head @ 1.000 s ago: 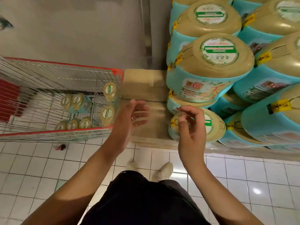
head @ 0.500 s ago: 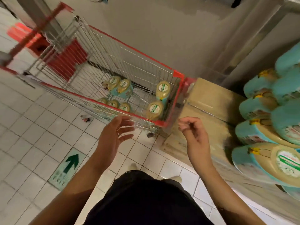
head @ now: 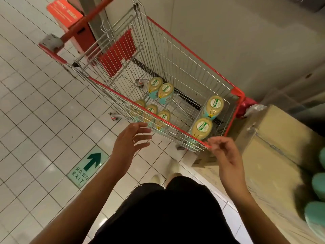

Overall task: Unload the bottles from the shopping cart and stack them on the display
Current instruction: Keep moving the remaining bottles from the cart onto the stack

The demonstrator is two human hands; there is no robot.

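Note:
A wire shopping cart with a red rim (head: 191, 55) stands ahead of me. Several bottles with teal labels and beige caps lie in its bottom; two (head: 202, 128) sit at the near right corner, a pair (head: 165, 92) lies mid-basket and three (head: 152, 111) lie along the near side. My left hand (head: 131, 142) hovers just outside the near rim, fingers spread, holding nothing. My right hand (head: 224, 152) is at the cart's near right corner, fingers loosely curled and empty. The stacked teal bottles (head: 316, 187) of the display show blurred at the right edge.
A cardboard box (head: 274, 131) and a wooden display base (head: 274, 194) sit to the right of the cart. A grey wall runs behind. The white tiled floor carries a green EXIT arrow sticker (head: 88, 166). A red box (head: 64, 14) stands beyond the cart handle.
My view has swung left from the bottle display to the cart. Both empty hands left the stacked bottles and now reach toward the cart's near rim.

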